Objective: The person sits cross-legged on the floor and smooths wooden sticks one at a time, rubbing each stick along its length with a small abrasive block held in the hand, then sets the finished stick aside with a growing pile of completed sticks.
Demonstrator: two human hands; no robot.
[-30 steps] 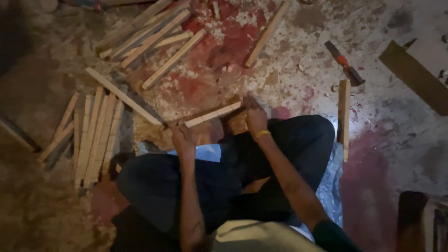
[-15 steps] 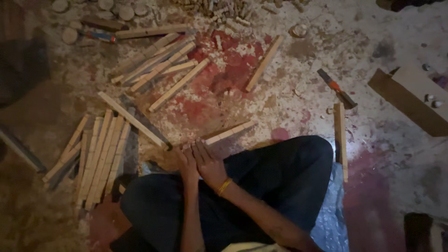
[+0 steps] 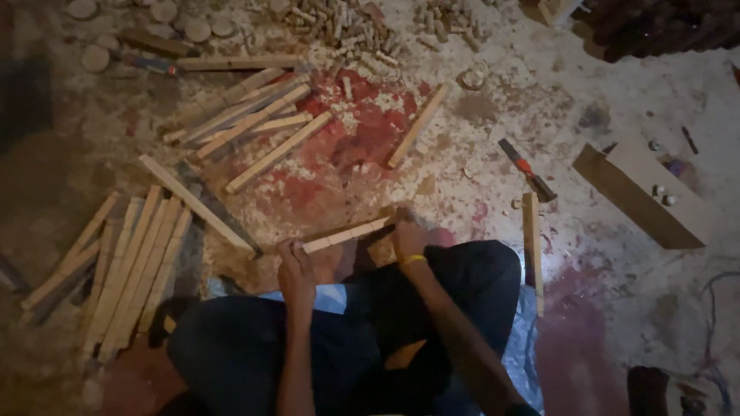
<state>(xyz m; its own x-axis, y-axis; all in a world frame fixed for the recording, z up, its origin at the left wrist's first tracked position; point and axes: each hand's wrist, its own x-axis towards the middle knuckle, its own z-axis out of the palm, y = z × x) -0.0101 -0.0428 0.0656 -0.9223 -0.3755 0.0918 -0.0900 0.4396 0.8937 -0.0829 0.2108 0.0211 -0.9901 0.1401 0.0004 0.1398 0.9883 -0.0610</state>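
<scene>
Hands now spread apart along wooden strip [image 3: 347, 233], where half second ago they sat close together; left hand [image 3: 295, 266] grips near end, right hand [image 3: 406, 235] clasps far end; strip held low over floor before crossed legs, hammer [image 3: 527, 170] lying untouched to right

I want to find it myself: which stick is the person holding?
Look just past the dark trousers on the floor. The wooden stick lies there, with the left hand and right hand at its ends. Every other stick lies untouched.
</scene>
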